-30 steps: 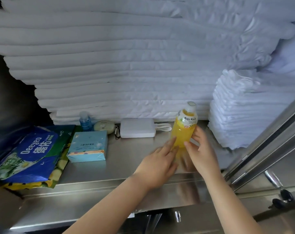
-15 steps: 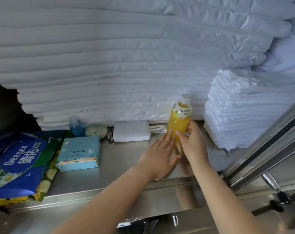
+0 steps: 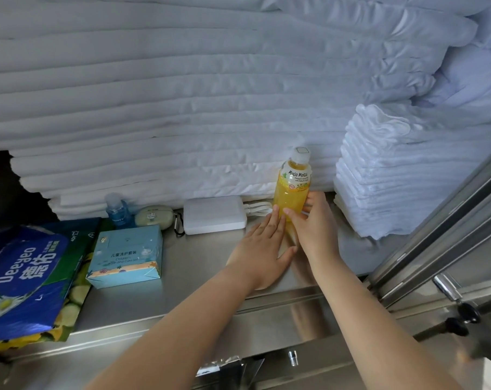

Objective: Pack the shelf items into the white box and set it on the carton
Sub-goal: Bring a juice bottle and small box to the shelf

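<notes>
A yellow Mogu Mogu juice bottle (image 3: pixel 293 190) with a white cap stands upright at the back of the steel shelf (image 3: pixel 182 294). My right hand (image 3: pixel 314 232) is wrapped around its lower half. My left hand (image 3: pixel 262 249) lies flat on the shelf, fingers apart, with its fingertips against the bottle's base. Left of the bottle lie a white power bank (image 3: pixel 214 215) with a cord, a pale green oval case (image 3: pixel 153 216), a small blue bottle (image 3: pixel 117 209) and a light blue care-set box (image 3: pixel 126 254). A blue Deeyeo pack (image 3: pixel 22 277) rests at the far left.
Folded white sheets (image 3: pixel 182 94) fill the space behind the items, stacked high. A pile of white towels (image 3: pixel 393 175) stands just right of the bottle. A slanted metal door frame (image 3: pixel 449 235) with a handle borders the right side.
The bottle was tilted and held off the shelf in both hands; it now stands upright further back. My left hand has dropped flat onto the shelf.
</notes>
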A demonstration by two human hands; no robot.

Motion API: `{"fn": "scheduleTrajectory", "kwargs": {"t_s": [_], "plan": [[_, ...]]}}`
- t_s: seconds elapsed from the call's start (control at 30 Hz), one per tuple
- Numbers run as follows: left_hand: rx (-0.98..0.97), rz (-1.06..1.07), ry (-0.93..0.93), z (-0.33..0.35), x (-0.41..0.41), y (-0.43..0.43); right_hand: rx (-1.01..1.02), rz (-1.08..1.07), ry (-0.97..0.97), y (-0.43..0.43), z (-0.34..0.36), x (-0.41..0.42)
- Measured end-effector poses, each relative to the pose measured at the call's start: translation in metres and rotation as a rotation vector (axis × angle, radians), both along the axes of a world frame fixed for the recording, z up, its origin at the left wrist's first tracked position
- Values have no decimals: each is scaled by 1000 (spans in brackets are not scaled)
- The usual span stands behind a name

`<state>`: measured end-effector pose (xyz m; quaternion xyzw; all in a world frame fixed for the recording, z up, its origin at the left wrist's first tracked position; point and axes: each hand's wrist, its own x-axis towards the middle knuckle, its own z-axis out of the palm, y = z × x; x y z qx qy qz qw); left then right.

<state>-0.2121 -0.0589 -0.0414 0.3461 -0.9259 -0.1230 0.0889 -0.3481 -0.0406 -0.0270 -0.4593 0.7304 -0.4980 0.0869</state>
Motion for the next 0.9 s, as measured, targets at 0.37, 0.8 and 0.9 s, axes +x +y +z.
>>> {"fn": "scheduleTrajectory", "kwargs": {"t_s": [0.37, 0.8, 0.9], "plan": [[-3, 118, -55, -1, 34, 27, 291, 205, 420, 69, -5, 27], [-20, 123, 108, 10, 0, 175, 308, 418, 561, 229, -7, -15], [-64, 23, 145, 19, -36, 238, 363, 308, 514, 306, -6, -48]]}}
